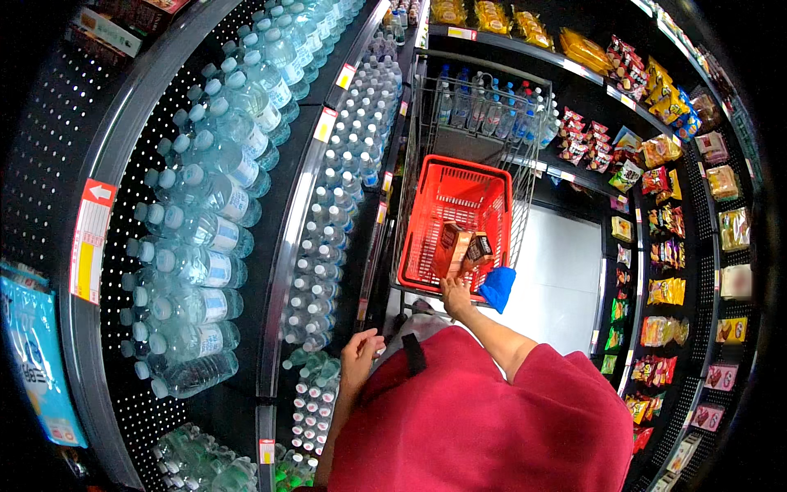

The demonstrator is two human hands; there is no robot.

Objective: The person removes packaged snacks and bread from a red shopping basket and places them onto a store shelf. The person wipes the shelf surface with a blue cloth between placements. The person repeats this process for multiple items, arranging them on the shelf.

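Observation:
My right hand (pixel 455 297) lies over the near rim of a red plastic shopping basket (pixel 408 246), its fingers curled over the edge. The basket stands in a wire shopping cart (pixel 522 209). Two brown packaged boxes, one lighter-sided box (pixel 454 247) and one darker box (pixel 479 248), lie inside near the basket's front end. A blue cloth-like item (pixel 499 288) hangs at the near right corner, beside my right hand. My left hand (pixel 360 355) is held low at my left side, fingers loosely bent and holding nothing. Nearest to it are shelved small water bottles (pixel 316 307).
Large water bottles (pixel 209 227) line the left shelf (pixel 286 246). Straight ahead, behind the cart, stand more drink bottles (pixel 479 104). Bagged snacks (pixel 667 289) fill the shelves curving along the right. Pale floor (pixel 559 264) shows between the cart and those shelves.

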